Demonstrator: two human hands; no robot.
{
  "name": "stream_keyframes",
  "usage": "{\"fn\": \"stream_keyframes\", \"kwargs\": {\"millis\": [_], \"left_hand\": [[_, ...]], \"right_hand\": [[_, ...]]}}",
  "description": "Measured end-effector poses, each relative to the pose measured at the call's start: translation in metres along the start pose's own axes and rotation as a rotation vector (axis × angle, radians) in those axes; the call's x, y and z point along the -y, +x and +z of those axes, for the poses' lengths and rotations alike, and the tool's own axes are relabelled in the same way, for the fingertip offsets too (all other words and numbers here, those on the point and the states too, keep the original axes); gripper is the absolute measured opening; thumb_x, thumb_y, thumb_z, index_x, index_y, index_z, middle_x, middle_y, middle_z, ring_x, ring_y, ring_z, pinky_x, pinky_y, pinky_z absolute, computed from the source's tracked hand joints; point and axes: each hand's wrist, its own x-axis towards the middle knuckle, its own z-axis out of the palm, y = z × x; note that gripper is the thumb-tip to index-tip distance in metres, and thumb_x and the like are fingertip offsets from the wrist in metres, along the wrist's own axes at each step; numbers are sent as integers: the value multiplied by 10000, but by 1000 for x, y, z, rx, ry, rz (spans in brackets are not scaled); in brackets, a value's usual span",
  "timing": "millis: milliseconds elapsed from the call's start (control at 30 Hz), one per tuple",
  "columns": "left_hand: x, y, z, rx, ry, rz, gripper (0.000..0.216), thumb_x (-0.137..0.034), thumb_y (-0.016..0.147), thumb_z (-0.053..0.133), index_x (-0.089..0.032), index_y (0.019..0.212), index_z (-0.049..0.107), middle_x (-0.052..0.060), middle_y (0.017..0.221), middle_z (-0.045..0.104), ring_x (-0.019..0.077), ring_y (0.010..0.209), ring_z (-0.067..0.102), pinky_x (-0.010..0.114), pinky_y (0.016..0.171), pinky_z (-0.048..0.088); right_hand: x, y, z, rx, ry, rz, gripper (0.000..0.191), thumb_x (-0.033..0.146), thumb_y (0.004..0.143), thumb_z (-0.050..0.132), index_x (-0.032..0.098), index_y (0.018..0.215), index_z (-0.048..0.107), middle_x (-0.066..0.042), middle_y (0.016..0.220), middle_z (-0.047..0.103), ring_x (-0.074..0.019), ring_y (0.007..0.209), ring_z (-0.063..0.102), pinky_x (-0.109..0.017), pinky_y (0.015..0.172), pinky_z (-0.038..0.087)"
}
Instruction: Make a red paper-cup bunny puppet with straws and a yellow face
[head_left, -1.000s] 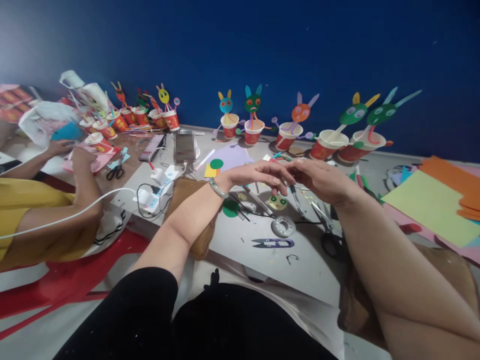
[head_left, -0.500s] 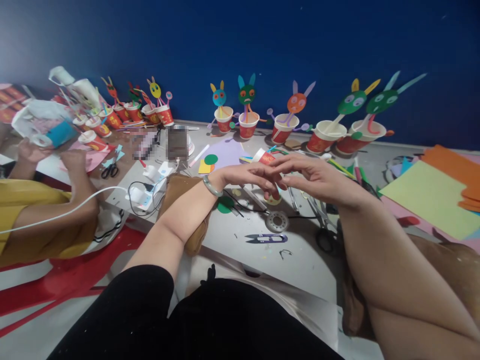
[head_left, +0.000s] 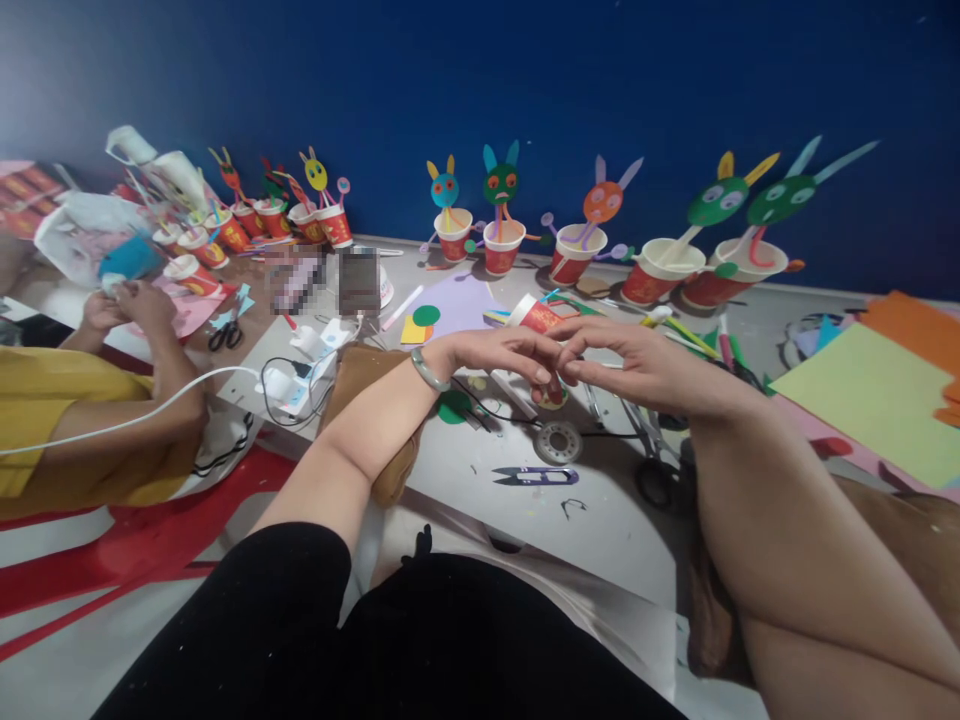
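Above the table, my left hand (head_left: 499, 355), a bangle (head_left: 430, 370) on its wrist, meets my right hand (head_left: 637, 360) at the fingertips. Both hands have bent fingers drawn together; whatever lies between them is hidden or too small to name. Just behind the fingers a red paper cup (head_left: 531, 312) lies tilted. Below them on the table are a pale grey spool-like ring (head_left: 558, 441) and purple thread snips (head_left: 536, 476). A green paper disc (head_left: 454, 406) lies under my left wrist.
Paper cups with rabbit-eared paper figures, one with an orange head (head_left: 602, 202), line the blue wall. Coloured paper sheets (head_left: 862, 390) lie right. A power strip (head_left: 304, 375) with cables stands left. Beside it, a co-worker in a yellow top (head_left: 82, 420) handles something; black scissors (head_left: 225, 335) lie nearby.
My hands stay together with fingers slightly shifted, the right fingers closer around the left fingertips. The co-worker's hands have come together at a small pale thing. The view has shifted slightly.
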Motion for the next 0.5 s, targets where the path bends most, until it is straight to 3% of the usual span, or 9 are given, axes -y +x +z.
{"fn": "stream_keyframes", "kwargs": {"millis": [100,333,500], "left_hand": [[1,0,0,-12,-7,-21,526,-506,739,1042,-133,1050,841,139,1018,885,239,928,846,385,924,696],[5,2,0,-1,-42,-30,598,-632,664,1060,-184,1004,856,98,1002,893,220,934,845,343,929,683],[4,1,-2,7,5,-3,565,-638,700,1031,-184,993,866,110,1001,890,216,922,837,331,897,670]], "right_hand": [[1,-1,-1,4,-1,19,423,696,1010,698,300,879,763,-99,1263,821,-377,1268,739,-540,1106,573],[6,2,0,24,56,-1,470,704,1028,694,281,827,729,-75,1144,834,-298,1045,754,-445,964,576],[8,0,0,9,81,12,461,705,1037,705,300,819,731,-63,1123,844,-314,1090,764,-478,1016,590]]}}
